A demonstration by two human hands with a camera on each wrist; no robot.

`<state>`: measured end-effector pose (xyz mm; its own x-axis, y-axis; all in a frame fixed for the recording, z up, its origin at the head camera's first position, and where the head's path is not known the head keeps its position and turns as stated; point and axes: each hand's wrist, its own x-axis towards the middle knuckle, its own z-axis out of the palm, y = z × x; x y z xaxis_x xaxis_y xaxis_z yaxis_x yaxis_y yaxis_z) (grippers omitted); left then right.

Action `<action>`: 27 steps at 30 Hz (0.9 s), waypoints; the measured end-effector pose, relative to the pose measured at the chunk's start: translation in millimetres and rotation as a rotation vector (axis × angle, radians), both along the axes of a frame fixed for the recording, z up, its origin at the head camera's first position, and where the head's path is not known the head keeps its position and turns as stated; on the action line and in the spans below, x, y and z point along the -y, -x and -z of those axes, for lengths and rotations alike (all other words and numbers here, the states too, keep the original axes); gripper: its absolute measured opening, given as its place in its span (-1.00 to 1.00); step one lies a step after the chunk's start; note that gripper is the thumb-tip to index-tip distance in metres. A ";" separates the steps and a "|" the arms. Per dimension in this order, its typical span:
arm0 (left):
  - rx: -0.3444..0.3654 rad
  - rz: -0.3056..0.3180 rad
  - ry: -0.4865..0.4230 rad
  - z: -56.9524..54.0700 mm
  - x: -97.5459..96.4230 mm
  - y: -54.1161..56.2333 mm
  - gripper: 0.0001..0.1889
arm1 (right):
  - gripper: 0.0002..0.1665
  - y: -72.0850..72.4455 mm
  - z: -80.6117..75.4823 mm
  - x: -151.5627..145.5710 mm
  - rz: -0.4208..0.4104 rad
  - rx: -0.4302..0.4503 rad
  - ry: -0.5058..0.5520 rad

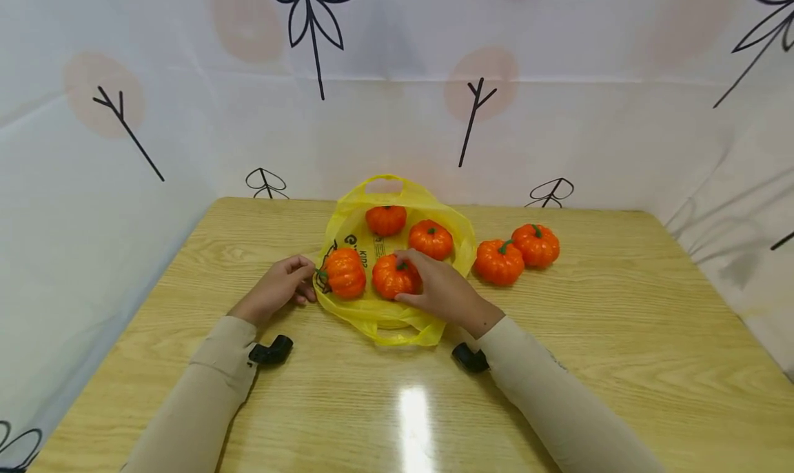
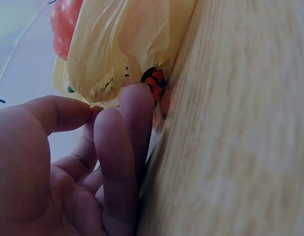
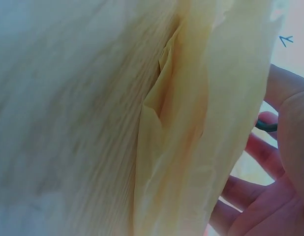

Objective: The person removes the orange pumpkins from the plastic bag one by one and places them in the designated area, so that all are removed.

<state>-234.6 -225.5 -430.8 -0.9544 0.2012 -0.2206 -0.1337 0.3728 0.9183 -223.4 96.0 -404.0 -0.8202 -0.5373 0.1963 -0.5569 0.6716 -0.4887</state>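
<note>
A yellow plastic bag point(image 1: 397, 312) lies open on the table with several orange toy pumpkins in it. At its left edge, my left hand point(image 1: 276, 290) pinches the plastic between thumb and index finger, beside a pumpkin point(image 1: 346, 273) whose green stem points left. My right hand point(image 1: 448, 290) reaches over the bag's right side and holds the front middle pumpkin point(image 1: 389, 278), fingers and thumb curved around it. Two more pumpkins, one at the back point(image 1: 386, 220) and one at the right point(image 1: 431, 239), sit deeper in the bag. In the right wrist view the bag wall point(image 3: 191, 137) hides most of the held pumpkin.
Two pumpkins, one nearer point(image 1: 499, 263) and one behind it point(image 1: 537, 245), stand on the wooden table point(image 1: 620, 335) right of the bag. A white patterned cloth point(image 1: 397, 135) hangs behind the table. Black devices point(image 1: 271, 350) are attached at both wrists.
</note>
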 end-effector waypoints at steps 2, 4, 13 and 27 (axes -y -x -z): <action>0.001 -0.004 -0.001 0.2 0.6 -0.4 -0.66 | -0.29 -1.5 -0.4 -0.7 -0.004 -0.007 -0.007; -0.001 -0.001 -0.002 0.7 1.2 -0.6 -0.66 | -0.29 -2.9 -0.8 -2.1 -0.006 -0.016 -0.012; -0.008 -0.012 -0.007 1.0 0.9 1.8 -0.67 | -0.36 -7.9 -4.2 -15.0 0.013 -0.041 -0.045; -0.009 -0.014 0.001 -0.9 0.0 1.0 -0.70 | -0.37 -13.5 -7.9 -32.4 -0.012 -0.101 -0.055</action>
<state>-235.6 -225.5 -429.9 -0.9591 0.1876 -0.2118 -0.1304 0.3715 0.9192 -209.9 128.4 -396.1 -0.7911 -0.5594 0.2474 -0.6097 0.6890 -0.3919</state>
